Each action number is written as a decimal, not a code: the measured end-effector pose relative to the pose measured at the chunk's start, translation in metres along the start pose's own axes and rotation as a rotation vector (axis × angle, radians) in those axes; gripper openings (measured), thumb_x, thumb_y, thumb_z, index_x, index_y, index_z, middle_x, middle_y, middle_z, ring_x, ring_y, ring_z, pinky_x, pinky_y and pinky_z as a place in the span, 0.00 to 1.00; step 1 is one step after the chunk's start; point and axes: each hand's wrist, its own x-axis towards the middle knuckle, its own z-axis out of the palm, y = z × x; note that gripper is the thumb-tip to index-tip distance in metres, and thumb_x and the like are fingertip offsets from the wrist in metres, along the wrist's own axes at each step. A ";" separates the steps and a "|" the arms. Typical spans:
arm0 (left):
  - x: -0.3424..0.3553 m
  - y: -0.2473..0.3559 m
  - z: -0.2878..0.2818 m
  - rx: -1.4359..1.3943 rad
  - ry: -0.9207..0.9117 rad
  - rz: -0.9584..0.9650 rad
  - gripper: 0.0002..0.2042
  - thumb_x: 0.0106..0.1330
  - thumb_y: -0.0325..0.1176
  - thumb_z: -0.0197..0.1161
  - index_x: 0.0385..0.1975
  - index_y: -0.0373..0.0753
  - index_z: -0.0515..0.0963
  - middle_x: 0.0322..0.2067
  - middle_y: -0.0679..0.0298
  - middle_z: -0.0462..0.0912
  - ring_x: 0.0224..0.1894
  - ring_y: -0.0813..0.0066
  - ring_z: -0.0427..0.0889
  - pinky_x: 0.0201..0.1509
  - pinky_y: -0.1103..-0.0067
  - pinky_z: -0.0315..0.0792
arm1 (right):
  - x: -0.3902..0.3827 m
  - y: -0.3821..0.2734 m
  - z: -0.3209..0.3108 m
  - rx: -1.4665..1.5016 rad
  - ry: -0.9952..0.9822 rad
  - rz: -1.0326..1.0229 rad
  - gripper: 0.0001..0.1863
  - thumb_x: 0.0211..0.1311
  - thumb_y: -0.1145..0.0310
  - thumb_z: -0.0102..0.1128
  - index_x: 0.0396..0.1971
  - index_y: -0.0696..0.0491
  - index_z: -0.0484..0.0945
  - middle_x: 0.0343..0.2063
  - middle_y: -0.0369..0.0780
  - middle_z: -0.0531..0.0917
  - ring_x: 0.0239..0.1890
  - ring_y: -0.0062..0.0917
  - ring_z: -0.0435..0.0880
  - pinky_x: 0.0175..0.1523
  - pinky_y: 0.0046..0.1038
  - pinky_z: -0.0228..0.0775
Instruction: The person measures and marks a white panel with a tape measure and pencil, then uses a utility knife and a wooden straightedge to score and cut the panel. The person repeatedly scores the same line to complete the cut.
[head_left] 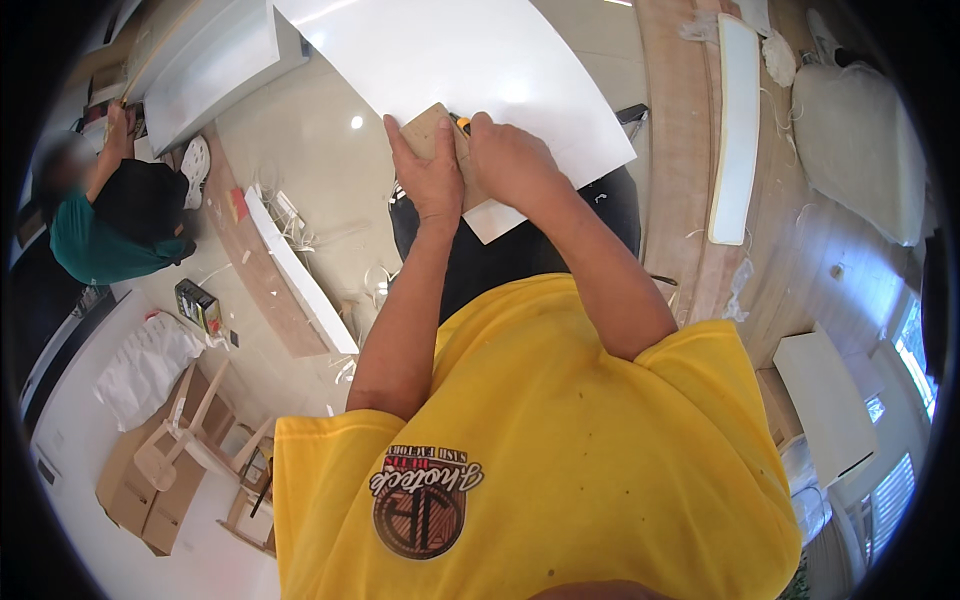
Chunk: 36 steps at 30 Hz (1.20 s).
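A large glossy white sheet (480, 60) stretches away in front of me, its near part over my lap. On it lies a small brown board (425, 124), angled, with my left hand (434, 178) pressing it down. The thumb and fingers of that hand are spread apart. Close by on the right, my right hand (512, 166) is closed around a yellow-and-black utility knife (463, 124) at the board's right edge. Its blade cannot be made out. A white corner (490, 222) of sheet shows below the hands.
At the left a person in a green shirt (90, 235) crouches by a long white panel (215, 85). White strips (300, 270) and scraps lie on the floor there. A long white board (735, 130) lies at right. Wooden chair frames (190, 425) stand at lower left.
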 end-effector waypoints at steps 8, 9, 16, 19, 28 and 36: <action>0.005 0.000 0.000 0.024 0.030 0.036 0.43 0.70 0.48 0.67 0.76 0.27 0.54 0.72 0.37 0.63 0.74 0.44 0.63 0.78 0.64 0.56 | -0.053 0.019 0.009 0.101 -0.040 0.055 0.10 0.73 0.69 0.52 0.43 0.61 0.71 0.34 0.56 0.86 0.41 0.52 0.87 0.47 0.52 0.77; 0.006 0.002 0.002 0.016 0.031 0.042 0.43 0.70 0.48 0.67 0.76 0.27 0.54 0.72 0.37 0.63 0.75 0.44 0.63 0.78 0.64 0.56 | -0.058 0.016 0.003 0.134 -0.036 0.074 0.11 0.74 0.67 0.51 0.42 0.61 0.71 0.34 0.56 0.86 0.40 0.53 0.86 0.46 0.52 0.76; 0.006 0.009 0.002 0.021 0.010 0.065 0.42 0.71 0.47 0.65 0.75 0.25 0.54 0.73 0.37 0.61 0.75 0.44 0.61 0.78 0.65 0.55 | 0.001 0.015 0.008 0.211 0.223 -0.043 0.15 0.78 0.61 0.49 0.40 0.60 0.71 0.29 0.55 0.85 0.36 0.54 0.86 0.43 0.52 0.76; -0.001 0.007 -0.003 -0.030 -0.010 0.013 0.43 0.71 0.48 0.66 0.75 0.26 0.54 0.72 0.36 0.62 0.75 0.44 0.62 0.78 0.65 0.56 | 0.006 0.011 0.012 0.195 0.157 -0.040 0.15 0.77 0.61 0.50 0.41 0.60 0.72 0.31 0.55 0.86 0.38 0.53 0.86 0.44 0.51 0.77; -0.001 0.001 -0.002 -0.018 -0.010 0.006 0.44 0.70 0.49 0.67 0.76 0.27 0.54 0.71 0.37 0.63 0.74 0.44 0.63 0.78 0.64 0.57 | 0.012 0.006 0.002 0.109 0.038 -0.031 0.14 0.74 0.63 0.49 0.41 0.60 0.75 0.35 0.54 0.88 0.42 0.48 0.89 0.48 0.46 0.81; 0.000 0.005 -0.003 0.025 -0.012 -0.007 0.44 0.70 0.49 0.67 0.76 0.27 0.54 0.71 0.37 0.63 0.74 0.44 0.63 0.78 0.64 0.56 | 0.007 -0.002 -0.005 0.031 -0.015 0.013 0.13 0.72 0.67 0.50 0.44 0.61 0.75 0.37 0.53 0.88 0.43 0.46 0.90 0.49 0.45 0.81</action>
